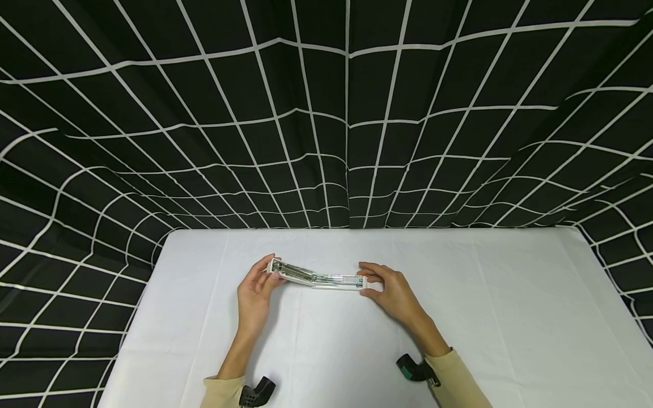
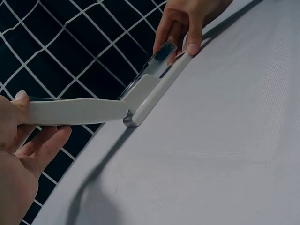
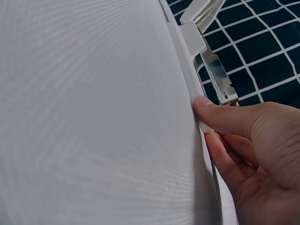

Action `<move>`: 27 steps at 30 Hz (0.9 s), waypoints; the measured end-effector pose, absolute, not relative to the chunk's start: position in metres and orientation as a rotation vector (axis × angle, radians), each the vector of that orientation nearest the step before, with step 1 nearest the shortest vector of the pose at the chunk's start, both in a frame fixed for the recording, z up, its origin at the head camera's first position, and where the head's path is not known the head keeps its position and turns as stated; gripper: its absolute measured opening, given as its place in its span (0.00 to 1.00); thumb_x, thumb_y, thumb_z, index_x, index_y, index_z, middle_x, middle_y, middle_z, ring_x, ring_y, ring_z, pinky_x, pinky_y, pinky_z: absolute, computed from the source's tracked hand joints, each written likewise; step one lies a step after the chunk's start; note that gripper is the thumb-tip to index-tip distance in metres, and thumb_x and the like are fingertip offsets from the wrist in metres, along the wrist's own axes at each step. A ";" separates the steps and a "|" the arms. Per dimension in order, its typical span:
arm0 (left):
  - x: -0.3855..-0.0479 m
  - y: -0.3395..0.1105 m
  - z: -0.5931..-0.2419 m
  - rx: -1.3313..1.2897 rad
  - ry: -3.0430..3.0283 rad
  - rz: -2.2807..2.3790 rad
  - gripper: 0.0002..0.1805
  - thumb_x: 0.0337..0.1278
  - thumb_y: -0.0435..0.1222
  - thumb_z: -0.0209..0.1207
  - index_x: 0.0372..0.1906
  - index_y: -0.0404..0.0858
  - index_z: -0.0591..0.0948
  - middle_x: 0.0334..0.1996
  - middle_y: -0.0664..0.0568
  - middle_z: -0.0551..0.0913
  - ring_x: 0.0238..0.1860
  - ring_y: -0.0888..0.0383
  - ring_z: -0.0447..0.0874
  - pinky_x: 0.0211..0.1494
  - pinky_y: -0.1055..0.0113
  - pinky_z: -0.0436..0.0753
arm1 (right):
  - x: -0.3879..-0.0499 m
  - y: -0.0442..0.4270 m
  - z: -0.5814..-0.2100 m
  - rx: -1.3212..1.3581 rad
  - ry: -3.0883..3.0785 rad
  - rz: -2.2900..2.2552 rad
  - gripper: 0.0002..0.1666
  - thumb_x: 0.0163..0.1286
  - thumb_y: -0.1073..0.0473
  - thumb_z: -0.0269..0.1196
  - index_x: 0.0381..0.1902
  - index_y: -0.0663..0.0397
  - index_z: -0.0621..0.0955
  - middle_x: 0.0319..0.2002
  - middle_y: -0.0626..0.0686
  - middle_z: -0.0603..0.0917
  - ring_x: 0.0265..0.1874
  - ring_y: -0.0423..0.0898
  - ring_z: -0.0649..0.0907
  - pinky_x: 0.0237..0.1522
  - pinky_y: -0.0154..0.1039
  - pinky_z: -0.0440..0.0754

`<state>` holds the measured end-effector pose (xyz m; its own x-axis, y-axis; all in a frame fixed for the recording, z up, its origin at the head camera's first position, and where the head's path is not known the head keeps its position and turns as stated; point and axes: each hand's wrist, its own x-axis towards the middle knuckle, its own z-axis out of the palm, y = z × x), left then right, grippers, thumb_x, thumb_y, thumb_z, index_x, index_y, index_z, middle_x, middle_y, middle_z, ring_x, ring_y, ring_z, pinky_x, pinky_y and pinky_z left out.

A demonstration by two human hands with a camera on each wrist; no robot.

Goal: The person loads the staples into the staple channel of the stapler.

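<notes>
Basically, the white stapler was unfolded at its hinge, mid-tabletop, with a person's two hands on opposite ends. Left hand: clamped on the far end of the left half, thumb on one side, fingers on the other. That half angled up from the hinge. Right hand: thumb and fingers pinched on the end of the right half, which ran low along the white cloth; couldn't tell whether it touched all the way. Metal channel showed on the right half, raised off the white base strip. Tan sleeves both arms, black wrist devices on the inner sides. Black gridded curtain behind.
</notes>
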<state>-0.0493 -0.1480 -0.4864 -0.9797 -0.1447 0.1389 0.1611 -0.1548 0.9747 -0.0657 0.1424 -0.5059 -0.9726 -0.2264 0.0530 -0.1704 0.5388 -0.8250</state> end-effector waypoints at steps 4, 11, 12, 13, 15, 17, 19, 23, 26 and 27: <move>-0.051 -0.146 -0.485 -0.059 -1.950 -2.192 0.21 0.61 0.18 0.55 0.60 0.24 0.73 0.53 0.30 0.78 0.44 0.61 0.85 0.50 0.64 0.88 | -0.066 0.143 -0.508 -0.364 2.693 -1.466 0.38 0.47 0.72 0.77 0.59 0.60 0.79 0.44 0.51 0.88 0.40 0.45 0.86 0.46 0.40 0.88; -0.052 -0.143 -0.485 -0.133 -1.949 -2.133 0.22 0.57 0.18 0.59 0.58 0.22 0.75 0.51 0.36 0.81 0.47 0.62 0.83 0.47 0.70 0.88 | -0.067 0.145 -0.511 -0.345 2.628 -1.542 0.37 0.47 0.74 0.76 0.58 0.61 0.79 0.45 0.54 0.87 0.41 0.47 0.87 0.45 0.34 0.88; -0.052 -0.143 -0.485 -0.150 -1.943 -2.125 0.22 0.56 0.18 0.60 0.57 0.22 0.75 0.50 0.38 0.82 0.48 0.61 0.83 0.47 0.71 0.88 | -0.067 0.145 -0.510 -0.345 2.622 -1.553 0.37 0.47 0.74 0.76 0.58 0.61 0.79 0.45 0.54 0.87 0.41 0.48 0.87 0.45 0.34 0.88; -0.052 -0.142 -0.485 -0.172 -1.943 -2.112 0.22 0.55 0.18 0.60 0.57 0.21 0.75 0.50 0.41 0.82 0.50 0.61 0.83 0.49 0.72 0.87 | -0.068 0.144 -0.510 -0.349 2.619 -1.563 0.37 0.46 0.74 0.76 0.58 0.62 0.79 0.45 0.55 0.87 0.41 0.48 0.87 0.45 0.34 0.88; -0.054 -0.142 -0.485 -0.216 -1.949 -2.089 0.22 0.55 0.18 0.61 0.57 0.22 0.76 0.49 0.46 0.82 0.53 0.58 0.82 0.52 0.71 0.86 | -0.068 0.144 -0.509 -0.350 2.616 -1.577 0.36 0.46 0.74 0.76 0.57 0.62 0.80 0.45 0.55 0.87 0.42 0.49 0.87 0.45 0.35 0.88; -0.055 -0.141 -0.485 -0.255 -1.963 -2.066 0.23 0.54 0.18 0.61 0.57 0.22 0.76 0.49 0.48 0.82 0.56 0.56 0.81 0.56 0.70 0.85 | -0.068 0.144 -0.509 -0.352 2.611 -1.587 0.36 0.45 0.75 0.76 0.56 0.62 0.80 0.45 0.56 0.87 0.42 0.50 0.87 0.45 0.35 0.88; -0.057 -0.139 -0.483 -0.284 -1.977 -2.052 0.23 0.53 0.18 0.62 0.57 0.22 0.77 0.49 0.48 0.82 0.56 0.56 0.81 0.58 0.68 0.84 | -0.069 0.144 -0.510 -0.350 2.580 -1.612 0.36 0.46 0.75 0.76 0.56 0.63 0.80 0.45 0.57 0.87 0.42 0.50 0.87 0.45 0.35 0.88; -0.059 -0.135 -0.481 -0.326 -2.006 -2.044 0.24 0.52 0.18 0.63 0.57 0.22 0.77 0.51 0.45 0.81 0.54 0.59 0.81 0.58 0.67 0.84 | -0.071 0.145 -0.510 -0.328 2.515 -1.648 0.36 0.46 0.76 0.75 0.57 0.65 0.79 0.46 0.58 0.87 0.43 0.51 0.87 0.46 0.33 0.88; -0.061 -0.133 -0.479 -0.367 -2.011 -2.052 0.25 0.51 0.18 0.63 0.57 0.22 0.77 0.52 0.38 0.79 0.52 0.61 0.80 0.58 0.65 0.84 | -0.072 0.145 -0.509 -0.323 2.509 -1.651 0.36 0.46 0.76 0.75 0.57 0.64 0.79 0.46 0.58 0.87 0.43 0.51 0.87 0.46 0.32 0.87; -0.061 -0.132 -0.479 -0.380 -2.010 -2.053 0.25 0.51 0.18 0.63 0.57 0.23 0.77 0.52 0.37 0.79 0.52 0.61 0.79 0.58 0.65 0.84 | -0.072 0.145 -0.509 -0.323 2.512 -1.652 0.36 0.46 0.76 0.75 0.56 0.64 0.80 0.46 0.58 0.87 0.43 0.51 0.87 0.46 0.32 0.87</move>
<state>-0.0612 -0.1318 -0.4794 -0.9367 0.0083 0.3499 0.3497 -0.0229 0.9366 -0.0718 0.1455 -0.5090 -0.9704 -0.2408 0.0188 -0.1126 0.3825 -0.9171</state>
